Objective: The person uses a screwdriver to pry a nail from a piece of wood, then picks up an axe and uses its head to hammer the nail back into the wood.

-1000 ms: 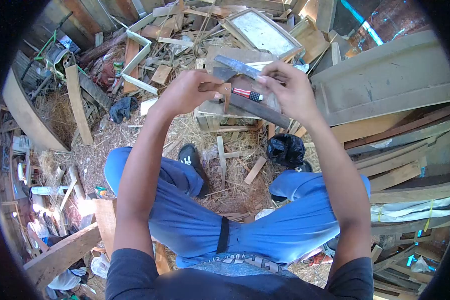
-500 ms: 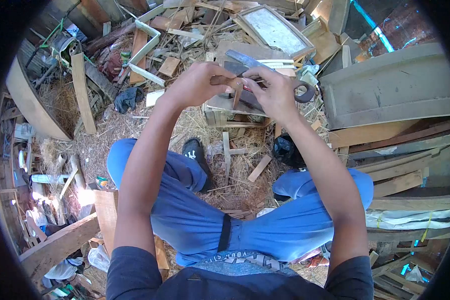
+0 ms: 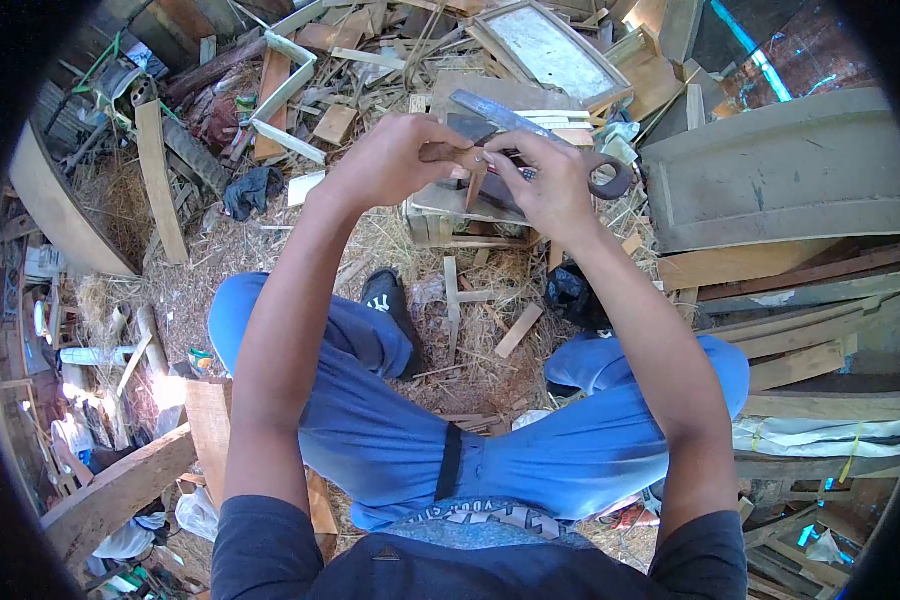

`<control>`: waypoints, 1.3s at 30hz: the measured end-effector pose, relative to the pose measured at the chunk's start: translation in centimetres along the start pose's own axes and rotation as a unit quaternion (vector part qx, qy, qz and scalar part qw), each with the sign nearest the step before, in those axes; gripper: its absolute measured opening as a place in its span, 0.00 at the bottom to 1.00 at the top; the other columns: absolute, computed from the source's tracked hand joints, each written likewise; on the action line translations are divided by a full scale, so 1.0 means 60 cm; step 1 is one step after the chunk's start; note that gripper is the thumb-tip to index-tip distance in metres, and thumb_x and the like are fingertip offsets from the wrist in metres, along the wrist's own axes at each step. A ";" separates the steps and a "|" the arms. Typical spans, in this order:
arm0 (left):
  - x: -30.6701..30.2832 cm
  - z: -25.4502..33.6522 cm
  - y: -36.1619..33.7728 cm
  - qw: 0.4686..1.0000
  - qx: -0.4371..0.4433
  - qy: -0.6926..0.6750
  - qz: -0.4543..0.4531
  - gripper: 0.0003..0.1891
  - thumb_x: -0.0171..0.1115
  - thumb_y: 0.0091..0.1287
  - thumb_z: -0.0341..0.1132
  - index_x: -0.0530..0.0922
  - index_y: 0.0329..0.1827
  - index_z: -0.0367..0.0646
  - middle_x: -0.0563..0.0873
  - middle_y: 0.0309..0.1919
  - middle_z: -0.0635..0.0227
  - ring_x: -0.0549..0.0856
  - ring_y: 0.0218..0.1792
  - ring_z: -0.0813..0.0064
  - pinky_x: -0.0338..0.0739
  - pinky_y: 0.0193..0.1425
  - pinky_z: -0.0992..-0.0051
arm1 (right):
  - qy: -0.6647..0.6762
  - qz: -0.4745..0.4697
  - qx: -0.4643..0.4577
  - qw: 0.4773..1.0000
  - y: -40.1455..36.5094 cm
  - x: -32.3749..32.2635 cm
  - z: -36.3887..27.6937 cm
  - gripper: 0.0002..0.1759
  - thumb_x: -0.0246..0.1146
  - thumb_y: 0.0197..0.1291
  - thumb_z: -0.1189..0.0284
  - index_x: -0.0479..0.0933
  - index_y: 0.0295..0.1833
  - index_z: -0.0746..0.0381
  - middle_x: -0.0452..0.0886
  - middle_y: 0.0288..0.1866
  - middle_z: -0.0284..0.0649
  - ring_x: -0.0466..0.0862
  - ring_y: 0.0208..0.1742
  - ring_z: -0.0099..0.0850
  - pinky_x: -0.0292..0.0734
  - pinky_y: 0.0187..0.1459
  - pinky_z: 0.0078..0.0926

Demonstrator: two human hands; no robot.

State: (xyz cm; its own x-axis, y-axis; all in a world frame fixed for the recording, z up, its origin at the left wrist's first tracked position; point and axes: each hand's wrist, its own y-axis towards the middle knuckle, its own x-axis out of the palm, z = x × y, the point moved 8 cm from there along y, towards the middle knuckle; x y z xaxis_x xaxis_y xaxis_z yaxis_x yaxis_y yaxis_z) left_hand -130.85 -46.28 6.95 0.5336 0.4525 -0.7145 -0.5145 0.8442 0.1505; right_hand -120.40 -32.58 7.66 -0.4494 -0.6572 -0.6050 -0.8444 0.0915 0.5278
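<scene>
Above a low wooden box [image 3: 435, 230], my left hand [image 3: 390, 163] is closed on a small wooden piece [image 3: 475, 188], whose narrow end points down. My right hand [image 3: 552, 190] meets it from the other side, thumb and index finger pinched at the top of the wood. A tiny shiny spot shows by those fingertips, too small to name. Behind the hands lies a handsaw [image 3: 498, 113], its metal blade slanting up to the left and its dark looped handle [image 3: 610, 177] beside my right hand. Part of the box top is hidden by my hands.
Wood scraps and straw cover the ground around my feet. A framed panel [image 3: 550, 50] lies at the back. To the right stand a large grey board [image 3: 780, 170] and stacked planks [image 3: 800, 360]. A black bag [image 3: 573, 298] sits near my right leg.
The view has shifted slightly. Both hands keep nearly the same place and hold on the wooden piece, with only small finger movement.
</scene>
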 end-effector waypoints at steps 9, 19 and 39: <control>0.001 0.003 0.001 1.000 0.016 0.001 0.003 0.19 0.77 0.63 0.29 0.91 0.58 0.42 0.93 0.39 0.52 0.92 0.39 0.55 0.84 0.47 0.62 | -0.003 -0.019 -0.007 1.000 0.002 0.002 0.004 0.08 0.73 0.66 0.79 0.89 0.50 0.64 0.93 0.47 0.42 0.94 0.48 0.38 0.87 0.50 0.33; 0.004 -0.003 0.002 1.000 -0.016 0.003 -0.014 0.19 0.77 0.63 0.29 0.91 0.59 0.42 0.93 0.41 0.50 0.93 0.41 0.56 0.85 0.48 0.62 | -0.011 -0.018 -0.015 1.000 0.001 0.002 0.004 0.07 0.73 0.66 0.79 0.88 0.49 0.65 0.92 0.45 0.44 0.93 0.47 0.40 0.87 0.50 0.34; 0.009 -0.010 0.003 0.999 -0.018 0.015 -0.041 0.21 0.80 0.66 0.33 0.89 0.62 0.40 0.89 0.41 0.58 0.87 0.41 0.68 0.81 0.48 0.66 | 0.024 -0.031 -0.021 0.999 0.008 0.005 0.001 0.05 0.71 0.67 0.77 0.84 0.46 0.64 0.89 0.44 0.50 0.90 0.47 0.52 0.84 0.48 0.44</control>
State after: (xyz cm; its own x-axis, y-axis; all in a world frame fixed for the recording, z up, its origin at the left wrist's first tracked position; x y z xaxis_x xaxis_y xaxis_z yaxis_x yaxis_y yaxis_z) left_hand -131.06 -46.03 6.18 0.5555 0.3726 -0.7434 -0.4930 0.8675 0.0664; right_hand -120.94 -32.67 7.68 -0.3809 -0.6955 -0.6092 -0.8569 0.0181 0.5151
